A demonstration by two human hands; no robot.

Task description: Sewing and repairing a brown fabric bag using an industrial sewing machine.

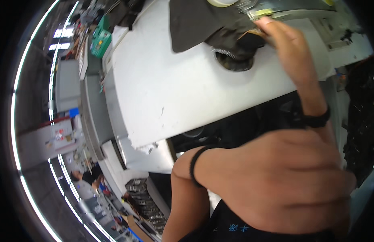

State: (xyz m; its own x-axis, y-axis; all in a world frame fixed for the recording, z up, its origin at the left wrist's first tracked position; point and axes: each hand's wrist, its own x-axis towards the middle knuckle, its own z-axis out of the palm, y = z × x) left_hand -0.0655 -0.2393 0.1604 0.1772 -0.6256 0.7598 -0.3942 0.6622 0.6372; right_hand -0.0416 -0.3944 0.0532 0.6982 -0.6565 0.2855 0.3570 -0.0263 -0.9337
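A dark grey-brown fabric piece (195, 24) lies at the far side of the white table. Its bunched end carries a strip of pale teeth like a zipper (225, 52) and a dark rounded part (235, 64). My right hand (289, 48), with a black band at the wrist, has its fingers together at the fabric's right edge, beside a small yellow-green part (264, 13) and some metal fittings. Close to the camera is my left hand (275, 181), blurred and back side up, wearing a thin black band. Its fingers bend out of sight, so its grip is hidden.
The white tabletop (166, 92) has a worn near-left corner. Grey machine parts (324, 36) stand at the far right. Dark material (362, 117) hangs on the right. Packed dark bundles (144, 201) sit lower left; a green bin (101, 38) stands upper left. Another person (90, 175) works farther off.
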